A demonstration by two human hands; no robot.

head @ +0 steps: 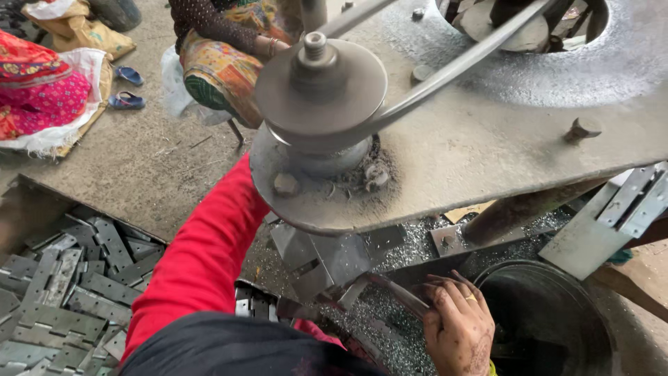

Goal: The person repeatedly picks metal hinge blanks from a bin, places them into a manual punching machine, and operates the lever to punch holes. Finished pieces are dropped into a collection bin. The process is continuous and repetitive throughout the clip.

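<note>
My right hand [458, 329], with a ring on one finger, is at the lower right, its fingers curled around the end of a curved grey metal bar [393, 291] that runs up and left under the machine. My left arm in a red sleeve [202, 257] reaches up and right beneath the thick grey machine plate [487, 146]; the plate hides the hand. A round pulley [320, 87] with a drive belt [445, 73] sits on top of the plate. Silvery metal shavings [410, 244] cover the surface under the plate.
A bin of flat grey metal hinges [62, 299] lies at the lower left. A dark round bucket [550, 320] stands just right of my right hand. More hinges [637, 198] rest on a metal piece at right. Another person [223, 56] in patterned clothes sits beyond the machine.
</note>
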